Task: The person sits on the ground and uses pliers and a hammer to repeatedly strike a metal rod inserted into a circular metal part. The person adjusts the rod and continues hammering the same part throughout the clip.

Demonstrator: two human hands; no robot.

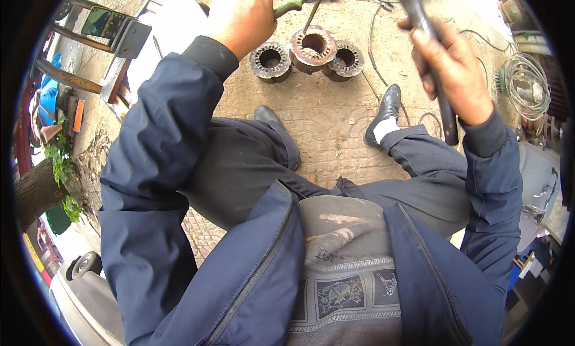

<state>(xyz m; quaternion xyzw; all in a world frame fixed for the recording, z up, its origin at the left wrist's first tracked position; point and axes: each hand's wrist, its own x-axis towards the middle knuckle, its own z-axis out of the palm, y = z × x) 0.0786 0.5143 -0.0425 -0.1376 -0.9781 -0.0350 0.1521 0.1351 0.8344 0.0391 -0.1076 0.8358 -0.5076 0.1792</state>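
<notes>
My left hand (244, 15) is closed around a pair of green-handled pliers (290, 7) at the top edge. Beside the pliers' metal end, a thin metal rod (311, 15) slants down to the rim of a slotted metal ring (313, 46), like a motor stator core. That ring sits between and partly over two similar cores, one on the left (270, 62) and one on the right (344, 61). My right hand (446, 61) grips a long dark tool handle (444, 100), raised to the right of the cores. The handle's upper end is cut off by the frame.
My shoes (383, 114) rest on the paved ground near the cores. Cables (372, 46) run along the right, beside a coil of wire (525, 85). At the left stand a wooden chair frame (75, 76) with a phone (105, 24) and a tree trunk (37, 193).
</notes>
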